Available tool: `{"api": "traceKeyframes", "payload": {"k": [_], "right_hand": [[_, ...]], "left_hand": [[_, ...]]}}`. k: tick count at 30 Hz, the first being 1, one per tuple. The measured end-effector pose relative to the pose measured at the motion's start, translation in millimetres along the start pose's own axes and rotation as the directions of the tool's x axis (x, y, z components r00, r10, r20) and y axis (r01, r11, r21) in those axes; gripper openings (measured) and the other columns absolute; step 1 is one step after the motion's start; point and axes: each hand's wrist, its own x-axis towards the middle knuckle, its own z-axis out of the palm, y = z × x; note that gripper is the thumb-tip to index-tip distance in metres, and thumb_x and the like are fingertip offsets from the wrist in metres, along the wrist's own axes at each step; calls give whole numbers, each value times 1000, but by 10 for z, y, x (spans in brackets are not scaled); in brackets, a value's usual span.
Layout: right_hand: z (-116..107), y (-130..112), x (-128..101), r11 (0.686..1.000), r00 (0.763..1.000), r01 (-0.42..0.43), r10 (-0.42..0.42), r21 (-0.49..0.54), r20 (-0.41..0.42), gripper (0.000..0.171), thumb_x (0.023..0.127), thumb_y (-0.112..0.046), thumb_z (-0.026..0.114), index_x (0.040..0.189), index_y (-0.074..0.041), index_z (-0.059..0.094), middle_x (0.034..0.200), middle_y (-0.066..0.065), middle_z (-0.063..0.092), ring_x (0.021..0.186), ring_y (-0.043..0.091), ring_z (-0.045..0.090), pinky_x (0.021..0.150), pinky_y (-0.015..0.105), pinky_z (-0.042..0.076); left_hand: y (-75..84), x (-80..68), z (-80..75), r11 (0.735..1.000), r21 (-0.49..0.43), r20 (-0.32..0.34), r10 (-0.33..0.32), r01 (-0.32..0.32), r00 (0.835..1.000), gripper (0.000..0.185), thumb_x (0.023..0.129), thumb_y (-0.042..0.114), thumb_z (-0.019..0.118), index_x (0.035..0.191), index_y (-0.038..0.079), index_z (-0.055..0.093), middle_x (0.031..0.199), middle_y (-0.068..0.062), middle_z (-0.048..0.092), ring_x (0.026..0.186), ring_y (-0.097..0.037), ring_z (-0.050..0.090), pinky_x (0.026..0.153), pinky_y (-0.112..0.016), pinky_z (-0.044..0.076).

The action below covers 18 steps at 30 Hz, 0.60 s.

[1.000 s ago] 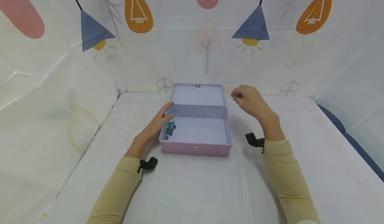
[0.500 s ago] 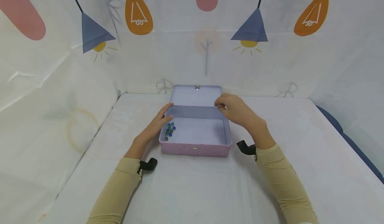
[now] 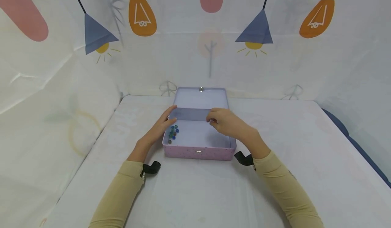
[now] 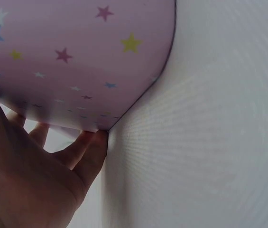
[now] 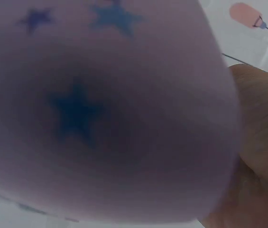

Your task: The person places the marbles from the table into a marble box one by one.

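A pink star-patterned tin box [image 3: 198, 152] stands on the table with its lid [image 3: 201, 98] laid back. Several blue, green and brown marbles [image 3: 173, 133] lie along its left inner side. At the left wall, my left hand [image 3: 157, 128] holds the box, thumb over the rim; the left wrist view shows its fingers [image 4: 93, 154] against the outside. My right hand [image 3: 229, 122] is above the box's right half and pinches a small shiny marble [image 3: 212, 120], mostly hidden by the fingers. In the right wrist view the box's wall [image 5: 138, 109] covers most of the hand.
The white-covered table [image 3: 195, 194] spreads around the box. Behind it hangs a white cloth [image 3: 183, 55] printed with lamps and bulbs. A black wrist camera [image 3: 243, 158] hangs close to the box's front right corner; another camera [image 3: 151, 167] is under the left wrist.
My right hand has moved left and down, from right of the box to over its inside, still pinching the small marble. My left hand has stayed on the box's left wall.
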Motion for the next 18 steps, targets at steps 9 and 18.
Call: {"api": "traceKeyframes", "payload": {"k": [9, 18], "right_hand": [[259, 3, 66, 998, 994, 28, -23, -51, 106, 15, 93, -1, 62, 102, -4, 73, 102, 5, 68, 91, 17, 64, 78, 28, 55], [534, -50, 106, 992, 977, 94, -77, -79, 197, 16, 93, 0, 60, 98, -6, 74, 97, 4, 70, 90, 17, 66, 82, 31, 57]], "left_hand": [[-18, -1, 1, 1000, -5, -3, 10, -10, 1000, 62, 106, 24, 43, 160, 15, 16, 169, -6, 7, 157, -28, 1, 127, -54, 6], [-18, 4, -10, 1000, 3, 0, 5, -5, 1000, 62, 105, 25, 43, 160, 16, 16, 169, -6, 6, 157, -31, 2, 126, -56, 7]]}}
